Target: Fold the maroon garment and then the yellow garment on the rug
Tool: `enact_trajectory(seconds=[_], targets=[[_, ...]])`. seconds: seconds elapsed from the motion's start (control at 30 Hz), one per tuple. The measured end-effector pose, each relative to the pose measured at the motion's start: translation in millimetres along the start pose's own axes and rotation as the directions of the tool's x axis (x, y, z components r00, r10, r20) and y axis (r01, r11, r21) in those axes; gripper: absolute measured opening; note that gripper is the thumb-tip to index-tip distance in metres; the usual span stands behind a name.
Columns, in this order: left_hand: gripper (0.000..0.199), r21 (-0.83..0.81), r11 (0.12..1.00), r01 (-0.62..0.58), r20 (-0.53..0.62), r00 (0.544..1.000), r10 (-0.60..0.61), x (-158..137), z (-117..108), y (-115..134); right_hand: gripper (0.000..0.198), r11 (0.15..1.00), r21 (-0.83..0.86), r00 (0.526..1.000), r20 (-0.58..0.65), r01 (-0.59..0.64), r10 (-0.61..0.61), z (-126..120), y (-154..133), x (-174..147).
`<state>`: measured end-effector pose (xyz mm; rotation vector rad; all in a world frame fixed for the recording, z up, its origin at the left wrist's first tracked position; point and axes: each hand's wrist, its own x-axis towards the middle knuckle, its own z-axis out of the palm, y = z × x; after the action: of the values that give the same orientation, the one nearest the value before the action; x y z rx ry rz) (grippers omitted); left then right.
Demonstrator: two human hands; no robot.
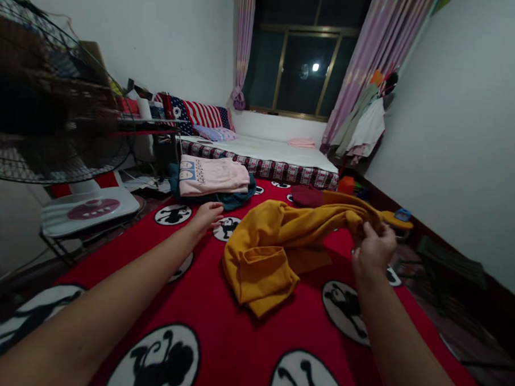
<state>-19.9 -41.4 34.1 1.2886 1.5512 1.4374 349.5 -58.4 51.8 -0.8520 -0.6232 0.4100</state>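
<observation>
A mustard-yellow garment (261, 256) lies crumpled across the red blanket (242, 351), which has white circles with dark cartoon figures. My right hand (375, 243) grips one end of it at the right, lifting that part off the blanket. Its exact kind cannot be made out from the folds. My left hand (209, 216) is held over the blanket, fingers apart and holding nothing, left of the yellow cloth. Just beyond that hand sits a folded pink garment (215, 177) with printed lettering, on top of a dark teal one (235, 201). A dark red cloth (306, 196) lies behind the yellow garment.
A large wire-caged fan (49, 175) stands close at the left, near a white folding chair (94, 211). Behind is a low bed (268, 148) under the window. Clothes (367, 126) hang at the right wall, with a yellow stool (397, 222) and a dark stool (451, 261) below.
</observation>
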Motion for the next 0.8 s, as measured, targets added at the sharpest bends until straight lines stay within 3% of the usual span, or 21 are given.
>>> enact_trajectory(seconds=[0.03,0.1,0.17,0.2,0.23,0.27,0.33,0.37,0.4,0.43,0.5,0.57,0.63,0.7,0.77,0.8], targets=[[0.023,0.003,1.0,-0.013,-0.018,1.0,0.013,-4.7,2.5,-5.6,0.038,0.992,-0.121,0.999,-0.002,-0.041,0.041,-12.8,3.5,0.9],[0.021,0.048,0.992,-0.113,-0.017,0.993,0.114,-19.9,8.6,-11.2,0.048,0.931,-0.365,0.999,0.05,0.03,-0.012,-35.3,6.3,-0.2],[0.02,0.146,0.934,-0.326,0.108,0.944,0.313,-42.2,16.6,-8.7,0.05,0.831,-0.518,0.965,0.252,0.202,-0.078,-49.9,3.1,-7.4],[0.02,0.189,0.874,-0.448,0.217,0.887,0.408,-55.2,21.3,-5.4,0.045,0.79,-0.549,0.915,0.402,0.273,-0.036,-53.8,0.5,-13.5],[0.022,0.22,0.799,-0.559,0.333,0.813,0.477,-68.5,26.4,-1.9,0.041,0.76,-0.562,0.824,0.564,0.326,0.064,-55.6,-1.8,-21.2],[0.026,0.24,0.728,-0.643,0.438,0.741,0.51,-81.4,31.7,1.1,0.042,0.736,-0.566,0.688,0.7,0.37,0.192,-55.9,-3.4,-30.1],[0.043,0.291,0.634,-0.717,0.576,0.66,0.482,-103.3,42.5,2.2,0.056,0.67,-0.552,0.395,0.831,0.497,0.392,-53.1,-2.3,-49.6],[0.052,0.336,0.599,-0.727,0.614,0.652,0.446,-111.0,47.8,-0.3,0.066,0.616,-0.528,0.306,0.846,0.584,0.436,-50.7,0.4,-59.2],[0.056,0.387,0.574,-0.722,0.634,0.66,0.403,-116.0,52.8,-4.5,0.07,0.551,-0.504,0.273,0.851,0.665,0.448,-48.0,4.5,-68.2],[0.053,0.431,0.561,-0.706,0.639,0.678,0.362,-118.3,57.3,-9.8,0.067,0.48,-0.489,0.286,0.853,0.728,0.436,-45.1,9.4,-75.9],[0.034,0.459,0.577,-0.675,0.638,0.703,0.314,-115.2,63.9,-20.0,0.045,0.35,-0.488,0.357,0.855,0.8,0.376,-39.3,19.4,-86.3],[0.021,0.404,0.643,-0.651,0.646,0.7,0.304,-104.3,64.5,-24.2,0.031,0.291,-0.476,0.378,0.863,0.83,0.334,-34.9,25.2,-87.7],[0.017,0.32,0.739,-0.593,0.628,0.717,0.303,-88.5,55.4,-19.0,0.028,0.298,-0.445,0.346,0.878,0.844,0.331,-33.3,22.2,-79.5],[0.019,0.253,0.84,-0.48,0.524,0.798,0.298,-70.1,33.5,-6.1,0.029,0.342,-0.415,0.315,0.897,0.843,0.311,-36.0,8.8,-63.3],[0.028,0.193,0.906,-0.376,0.338,0.893,0.298,-51.4,-0.6,8.8,0.028,0.371,-0.395,0.319,0.914,0.84,0.251,-44.4,-12.2,-42.9],[0.032,0.189,0.914,-0.358,0.255,0.917,0.306,-42.7,-21.1,14.8,0.028,0.379,-0.382,0.319,0.922,0.843,0.22,-51.0,-23.9,-32.9]])
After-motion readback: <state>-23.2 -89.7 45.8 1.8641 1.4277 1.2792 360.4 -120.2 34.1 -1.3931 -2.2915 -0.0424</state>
